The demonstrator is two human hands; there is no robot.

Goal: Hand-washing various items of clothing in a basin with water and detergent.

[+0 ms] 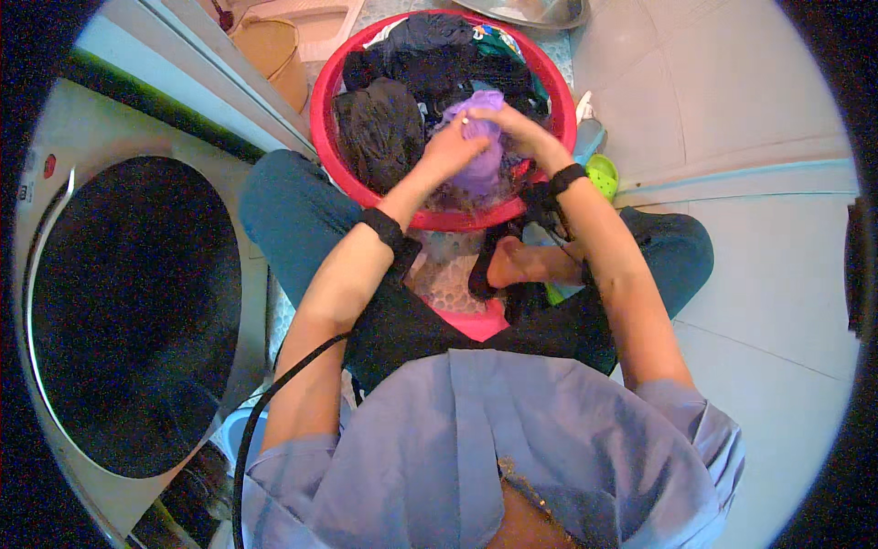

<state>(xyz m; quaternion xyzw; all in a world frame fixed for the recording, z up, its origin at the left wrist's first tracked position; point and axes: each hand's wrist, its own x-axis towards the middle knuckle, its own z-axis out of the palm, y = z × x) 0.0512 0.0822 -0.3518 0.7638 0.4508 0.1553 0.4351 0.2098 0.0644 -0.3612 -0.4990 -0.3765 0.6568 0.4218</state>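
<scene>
**No Readable Lettering in View**

You are looking at a few small marks, and none of them is showing legible words or numbers. On your left, a small red label (49, 166) is sitting on the pale front panel of an appliance (101, 128), just beside its large round dark door (137, 316); its print is staying too tiny and blurred for you to make out. A smaller dark mark (25, 193) is standing near that label, closer to the picture's rim, and is likewise defying reading. At the far side of the red tub (323, 128), a patterned cloth (495, 42) is showing white, green and blue shapes; you are not getting enough detail to tell whether they are forming letters.
</scene>
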